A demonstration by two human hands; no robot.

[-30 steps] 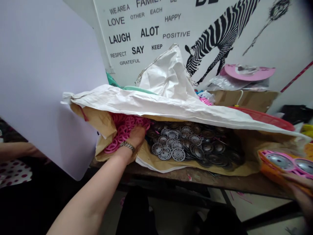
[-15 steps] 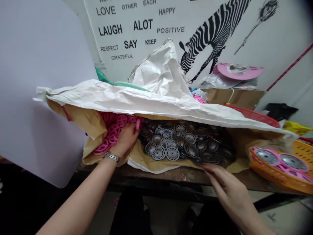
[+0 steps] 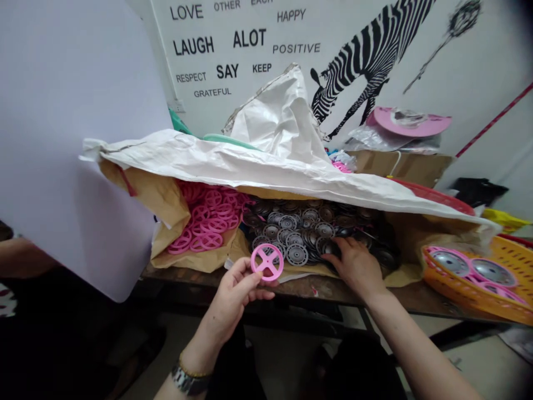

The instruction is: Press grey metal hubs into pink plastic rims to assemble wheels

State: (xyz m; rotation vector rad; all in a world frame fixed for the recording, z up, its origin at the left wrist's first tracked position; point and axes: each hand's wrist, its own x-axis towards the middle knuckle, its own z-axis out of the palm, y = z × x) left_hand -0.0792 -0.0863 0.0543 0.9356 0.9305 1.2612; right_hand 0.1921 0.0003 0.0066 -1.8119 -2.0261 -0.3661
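Note:
My left hand (image 3: 233, 294) pinches a pink four-spoked wheel ring (image 3: 267, 263) between thumb and fingers, holding it up in front of the bag's near edge. My right hand (image 3: 358, 265) reaches into a heap of grey slotted wheel discs (image 3: 297, 255). Its thumb and fingers close around the edge of one disc there, with the fingertips partly lost among the dark parts. Left of the discs lies a pile of pink wheel rings (image 3: 212, 216). Both piles sit inside a wide-open white sack (image 3: 250, 166) with a brown paper lining.
At the right stands an orange basket (image 3: 516, 261) holding pink rings fitted with grey discs. A white panel (image 3: 75, 139) rises on the left. Behind the sack are a cardboard box (image 3: 375, 163) and a red basket (image 3: 433, 196). The brown table edge (image 3: 287, 290) runs below.
My left hand has come out of the pink pile, moving right and toward me with a pink ring. My right hand has moved from the sack's near edge up into the grey discs.

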